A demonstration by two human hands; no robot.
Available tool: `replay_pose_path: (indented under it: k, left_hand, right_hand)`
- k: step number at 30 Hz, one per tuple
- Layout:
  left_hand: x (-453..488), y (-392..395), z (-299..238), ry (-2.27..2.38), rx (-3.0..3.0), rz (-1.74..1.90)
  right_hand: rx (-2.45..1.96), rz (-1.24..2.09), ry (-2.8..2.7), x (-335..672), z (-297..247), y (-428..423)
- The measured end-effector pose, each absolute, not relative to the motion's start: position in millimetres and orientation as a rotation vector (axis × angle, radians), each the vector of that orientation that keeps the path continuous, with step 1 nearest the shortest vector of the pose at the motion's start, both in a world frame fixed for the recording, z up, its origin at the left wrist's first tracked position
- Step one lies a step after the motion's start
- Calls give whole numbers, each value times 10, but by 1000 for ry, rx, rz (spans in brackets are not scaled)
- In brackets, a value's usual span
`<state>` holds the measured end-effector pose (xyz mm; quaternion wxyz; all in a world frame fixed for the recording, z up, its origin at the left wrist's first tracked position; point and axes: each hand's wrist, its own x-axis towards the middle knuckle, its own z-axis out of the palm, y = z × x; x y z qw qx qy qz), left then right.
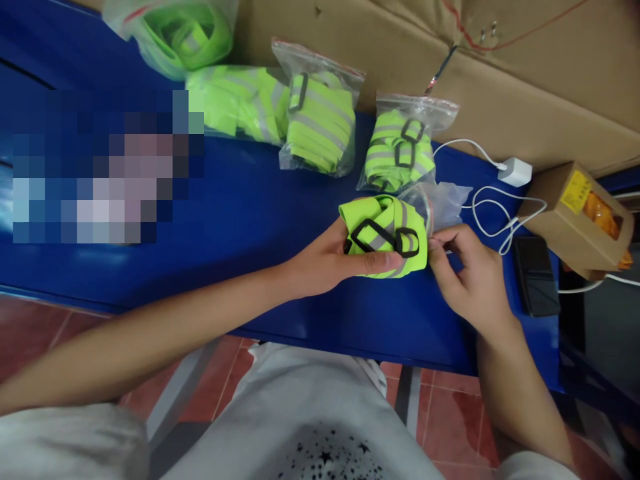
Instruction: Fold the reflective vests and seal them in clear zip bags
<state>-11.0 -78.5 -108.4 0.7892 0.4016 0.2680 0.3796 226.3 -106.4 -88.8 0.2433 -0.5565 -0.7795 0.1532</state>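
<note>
My left hand [327, 259] grips a folded bundle of neon yellow-green reflective strap [416, 222], thumb across its front. Grey stripes and two black buckles show on the bundle. On its right side, my right hand [473, 283] pinches the edge of a clear zip bag [447, 202] between thumb and forefinger. The bag's mouth lies against the bundle's right end, and its body spreads out behind. Just beyond the bundle stands a bagged reflective strap [397, 153] with two black buckles showing.
More bagged straps [320, 123] line the back of the blue table [240, 200] against brown paper. To the right are a white charger [515, 171] with its cable, a black phone [537, 277] and a cardboard box [583, 220]. A pixelated patch covers the left.
</note>
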Motion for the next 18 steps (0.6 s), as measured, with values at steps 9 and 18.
replay_pose_path:
  k: [9, 18]
  left_hand:
    - [-76, -733, -1151, 651, 874, 999]
    - [-104, -786, -1177, 870, 1290, 1038]
  right_hand:
    - [-1460, 379, -2119, 2136, -888, -1151]
    - [-1374, 423, -2102, 1987, -952, -1196]
